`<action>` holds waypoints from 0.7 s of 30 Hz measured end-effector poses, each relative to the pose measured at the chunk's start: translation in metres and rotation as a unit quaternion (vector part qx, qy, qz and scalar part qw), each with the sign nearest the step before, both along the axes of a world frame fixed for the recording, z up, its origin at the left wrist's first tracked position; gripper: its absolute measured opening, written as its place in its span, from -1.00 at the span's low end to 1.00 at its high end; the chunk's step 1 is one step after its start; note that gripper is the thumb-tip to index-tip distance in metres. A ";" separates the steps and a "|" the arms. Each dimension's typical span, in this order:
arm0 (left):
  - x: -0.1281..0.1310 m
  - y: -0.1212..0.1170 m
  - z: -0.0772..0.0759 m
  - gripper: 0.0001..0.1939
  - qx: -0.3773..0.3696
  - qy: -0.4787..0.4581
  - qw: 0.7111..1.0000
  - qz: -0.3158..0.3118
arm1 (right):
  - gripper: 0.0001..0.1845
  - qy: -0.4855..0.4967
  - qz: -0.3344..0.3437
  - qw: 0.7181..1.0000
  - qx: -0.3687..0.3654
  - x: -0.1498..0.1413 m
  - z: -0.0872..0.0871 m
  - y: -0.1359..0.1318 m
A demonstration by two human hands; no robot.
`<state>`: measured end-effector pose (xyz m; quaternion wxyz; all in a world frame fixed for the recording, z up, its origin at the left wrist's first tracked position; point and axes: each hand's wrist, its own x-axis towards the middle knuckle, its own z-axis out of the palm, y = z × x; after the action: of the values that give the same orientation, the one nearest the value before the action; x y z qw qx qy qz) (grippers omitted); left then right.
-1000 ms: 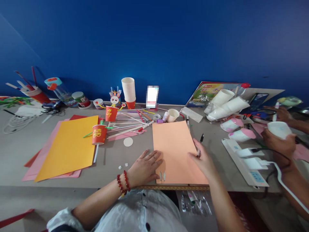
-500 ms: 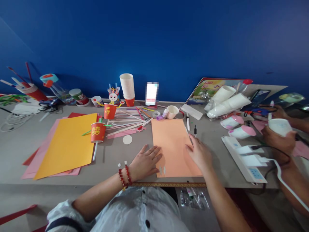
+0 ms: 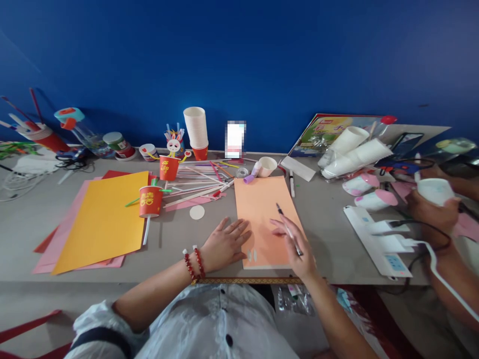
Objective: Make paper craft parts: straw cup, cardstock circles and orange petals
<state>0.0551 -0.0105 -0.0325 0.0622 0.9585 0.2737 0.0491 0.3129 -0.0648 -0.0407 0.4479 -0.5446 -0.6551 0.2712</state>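
Observation:
A sheet of light orange paper (image 3: pixel 260 202) lies on the table in front of me. Spread flat, my left hand (image 3: pixel 223 245) rests across the sheet's left edge. Over its right side, my right hand (image 3: pixel 301 254) holds a pen (image 3: pixel 288 229) with a dark tip and a pale barrel; the tip points away from me, and whether it touches the paper I cannot tell. Two small pale cut-outs (image 3: pixel 252 256) lie on the sheet by my left fingertips. To the left is a white paper disc (image 3: pixel 197 212). At the sheet's top stands a white cup (image 3: pixel 267 167) beside a purple marker cap (image 3: pixel 248 178).
Yellow paper (image 3: pixel 108 219) tops a stack at left, near a red cup (image 3: pixel 150 201) and a rabbit-faced cup (image 3: pixel 169 167). Straws (image 3: pixel 198 179) lie behind. A power strip (image 3: pixel 377 244) sits at right, beside another person's hand (image 3: pixel 430 214) holding a white cup.
My right hand has picked up the pen from the table beside the paper and brought it left over the sheet. My left hand stays on the paper's left edge.

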 end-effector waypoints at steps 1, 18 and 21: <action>0.000 -0.001 0.000 -0.36 -0.001 0.002 1.000 0.000 | -0.49 0.014 0.013 1.000 -0.006 -0.003 -0.004 -0.002; 0.005 0.009 0.004 -0.40 -0.008 -0.006 1.000 0.007 | -0.68 0.155 -0.063 0.981 -0.095 -0.013 0.005 -0.017; 0.004 0.011 0.004 -0.42 -0.027 -0.020 0.999 0.000 | -0.72 0.123 -0.001 0.981 -0.149 -0.019 0.010 -0.025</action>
<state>0.0594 0.0003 -0.0289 0.0934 0.9553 0.2737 0.0611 0.2940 -0.0898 -0.0308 0.4395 -0.5684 -0.5464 0.4303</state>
